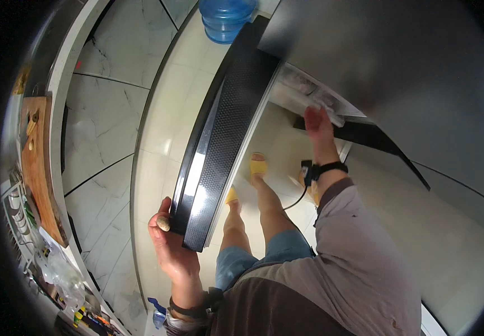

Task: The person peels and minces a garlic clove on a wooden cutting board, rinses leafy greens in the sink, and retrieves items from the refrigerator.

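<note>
At the free end of a dark refrigerator door [233, 138], my left hand [177, 252] rests against the edge. A small oval tan object [163, 223] sits in its fingers; its exact kind is unclear. The door stands open, its outer face finely textured and a pale seal running along its inner side. Past it, my right hand [320, 124] is at a translucent drawer [294, 98] inside the lower compartment. Its fingertips are partly hidden there, so its grip is unclear. Behind the drawer front lie blurred, wrapped-looking contents [303, 82].
A large grey panel [414, 75] looms close on the upper right. A blue water jug [226, 21] stands on the floor beyond the door. Along the left, a counter edge [63, 63] carries a wooden cutting board [38, 164] and clear plastic bags [63, 273]. Yellow slippers [258, 166] are below.
</note>
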Available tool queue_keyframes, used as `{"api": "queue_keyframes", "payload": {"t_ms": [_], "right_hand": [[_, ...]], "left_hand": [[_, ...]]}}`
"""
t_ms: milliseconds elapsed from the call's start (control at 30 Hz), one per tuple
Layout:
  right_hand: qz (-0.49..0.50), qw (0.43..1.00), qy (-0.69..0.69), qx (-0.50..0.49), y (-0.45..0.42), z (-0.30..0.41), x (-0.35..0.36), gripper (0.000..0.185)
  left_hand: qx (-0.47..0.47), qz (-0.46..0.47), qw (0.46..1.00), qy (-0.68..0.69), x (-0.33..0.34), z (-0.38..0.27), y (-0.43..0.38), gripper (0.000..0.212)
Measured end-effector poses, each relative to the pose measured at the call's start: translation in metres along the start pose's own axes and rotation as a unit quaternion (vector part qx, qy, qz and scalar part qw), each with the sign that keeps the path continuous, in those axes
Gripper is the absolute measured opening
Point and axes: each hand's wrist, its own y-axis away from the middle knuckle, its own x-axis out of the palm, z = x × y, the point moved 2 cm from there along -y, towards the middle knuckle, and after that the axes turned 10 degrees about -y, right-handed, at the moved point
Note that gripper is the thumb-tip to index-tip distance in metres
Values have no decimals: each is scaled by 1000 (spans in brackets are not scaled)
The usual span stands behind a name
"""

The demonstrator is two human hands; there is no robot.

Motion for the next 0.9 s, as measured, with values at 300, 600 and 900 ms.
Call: {"api": "queue_keyframes", "payload": {"t_ms": [300, 600, 900], "right_hand": [[37, 996, 1, 78, 57, -16, -47, 23], [116, 532, 815, -196, 80, 40, 25, 44], [206, 380, 899, -70, -11, 30, 57, 64]], "left_hand": [[22, 25, 999, 2, -13, -4, -16, 41], [44, -9, 999, 9, -26, -3, -25, 36], [19, -77, 997, 12, -34, -4, -23, 38]]}}
